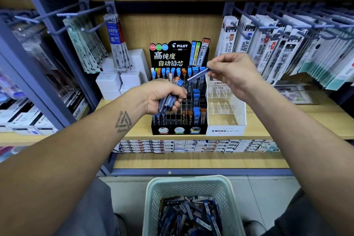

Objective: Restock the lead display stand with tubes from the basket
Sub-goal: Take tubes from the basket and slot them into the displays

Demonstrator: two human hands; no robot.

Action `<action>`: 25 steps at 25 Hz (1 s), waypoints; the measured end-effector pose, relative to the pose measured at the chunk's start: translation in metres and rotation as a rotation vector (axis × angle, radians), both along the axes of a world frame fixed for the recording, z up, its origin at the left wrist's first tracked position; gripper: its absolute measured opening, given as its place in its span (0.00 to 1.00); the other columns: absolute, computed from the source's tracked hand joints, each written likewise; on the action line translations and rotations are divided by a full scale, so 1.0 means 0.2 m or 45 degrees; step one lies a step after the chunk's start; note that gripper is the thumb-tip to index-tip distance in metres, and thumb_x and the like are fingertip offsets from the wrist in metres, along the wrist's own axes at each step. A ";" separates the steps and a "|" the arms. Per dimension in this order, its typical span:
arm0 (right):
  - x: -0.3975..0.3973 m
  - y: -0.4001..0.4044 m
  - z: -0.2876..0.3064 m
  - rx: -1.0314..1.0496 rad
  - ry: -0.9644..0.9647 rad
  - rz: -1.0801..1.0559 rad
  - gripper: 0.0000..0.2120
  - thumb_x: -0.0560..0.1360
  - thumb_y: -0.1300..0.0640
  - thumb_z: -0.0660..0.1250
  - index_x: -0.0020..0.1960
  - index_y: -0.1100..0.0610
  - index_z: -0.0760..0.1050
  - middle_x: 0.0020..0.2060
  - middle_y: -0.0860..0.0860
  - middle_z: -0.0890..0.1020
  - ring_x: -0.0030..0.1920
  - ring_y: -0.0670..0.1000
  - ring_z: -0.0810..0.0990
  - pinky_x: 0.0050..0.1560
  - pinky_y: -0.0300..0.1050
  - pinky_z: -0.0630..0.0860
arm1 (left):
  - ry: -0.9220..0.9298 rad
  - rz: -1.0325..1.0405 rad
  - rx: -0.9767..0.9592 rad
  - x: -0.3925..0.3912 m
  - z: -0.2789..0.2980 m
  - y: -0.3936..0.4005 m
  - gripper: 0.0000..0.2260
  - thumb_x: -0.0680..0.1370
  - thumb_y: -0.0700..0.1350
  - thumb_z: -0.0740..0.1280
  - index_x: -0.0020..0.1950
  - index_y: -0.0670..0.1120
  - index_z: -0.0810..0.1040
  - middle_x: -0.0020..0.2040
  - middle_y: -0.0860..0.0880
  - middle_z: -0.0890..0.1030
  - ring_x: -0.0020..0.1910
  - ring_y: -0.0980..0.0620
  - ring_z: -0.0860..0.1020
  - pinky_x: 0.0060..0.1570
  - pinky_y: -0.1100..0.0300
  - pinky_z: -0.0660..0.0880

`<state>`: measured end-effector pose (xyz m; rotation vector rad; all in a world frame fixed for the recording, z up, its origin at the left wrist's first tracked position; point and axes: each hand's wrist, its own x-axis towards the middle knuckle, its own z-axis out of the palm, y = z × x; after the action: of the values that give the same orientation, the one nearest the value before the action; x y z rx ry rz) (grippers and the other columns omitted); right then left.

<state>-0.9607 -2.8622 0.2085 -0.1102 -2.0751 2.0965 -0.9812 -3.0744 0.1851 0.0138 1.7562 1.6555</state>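
Pinched between thumb and fingertips, a single lead tube (197,75) hangs slanted from the right hand (232,73) at centre right of the frame, its lower end over the upper rows of the black lead display stand (179,130). Just left of centre, the left hand (162,96) is curled around a bundle of tubes (169,95), with orange and blue caps sticking out above the fist, in front of the stand's middle rows. Blue- and orange-capped tubes already fill some of the stand's slots, chiefly along the top row and the right side. At bottom centre sits a pale green basket (151,197) with a jumble of loose tubes inside. Beside the stand, to its right, is a clear acrylic display (226,130) labelled MONO graph.
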 end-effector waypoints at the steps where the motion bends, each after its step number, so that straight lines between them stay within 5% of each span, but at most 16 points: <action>1: -0.01 0.00 -0.01 0.043 -0.008 0.012 0.05 0.72 0.71 0.72 0.42 0.64 0.81 0.37 0.56 0.84 0.37 0.52 0.82 0.45 0.42 0.80 | -0.004 0.044 0.004 -0.01 0.00 0.00 0.06 0.78 0.32 0.64 0.47 0.42 0.75 0.30 0.45 0.74 0.25 0.53 0.73 0.23 0.63 0.73; 8: -0.02 -0.01 -0.07 0.329 0.017 0.043 0.14 0.69 0.75 0.73 0.47 0.57 0.83 0.46 0.59 0.85 0.46 0.50 0.82 0.47 0.40 0.78 | 0.155 0.361 0.020 -0.04 0.02 0.05 0.05 0.76 0.31 0.67 0.50 0.38 0.75 0.35 0.40 0.78 0.24 0.52 0.74 0.24 0.63 0.74; 12: -0.01 -0.04 -0.09 0.309 0.030 0.070 0.13 0.70 0.74 0.73 0.48 0.58 0.83 0.42 0.55 0.83 0.44 0.49 0.81 0.47 0.40 0.79 | 0.169 0.320 0.051 -0.03 0.02 0.10 0.06 0.76 0.31 0.68 0.52 0.38 0.76 0.43 0.35 0.81 0.25 0.51 0.74 0.25 0.62 0.74; 18: 0.01 -0.01 -0.07 0.198 0.109 0.211 0.12 0.72 0.71 0.73 0.54 0.62 0.82 0.43 0.54 0.84 0.45 0.49 0.80 0.48 0.40 0.79 | 0.027 0.188 0.168 -0.03 0.02 0.12 0.05 0.79 0.33 0.63 0.47 0.40 0.77 0.40 0.39 0.81 0.26 0.54 0.73 0.24 0.64 0.72; 25: 0.05 0.01 -0.06 0.609 0.064 0.133 0.06 0.71 0.66 0.76 0.47 0.66 0.81 0.33 0.57 0.83 0.32 0.50 0.82 0.40 0.45 0.82 | 0.154 0.312 0.018 -0.04 0.01 0.10 0.13 0.75 0.30 0.68 0.59 0.34 0.75 0.41 0.36 0.84 0.26 0.52 0.76 0.23 0.62 0.74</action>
<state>-0.9499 -2.8602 0.1974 0.1201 -2.5276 1.5712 -0.9886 -3.0547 0.1876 -0.1011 1.8981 1.8758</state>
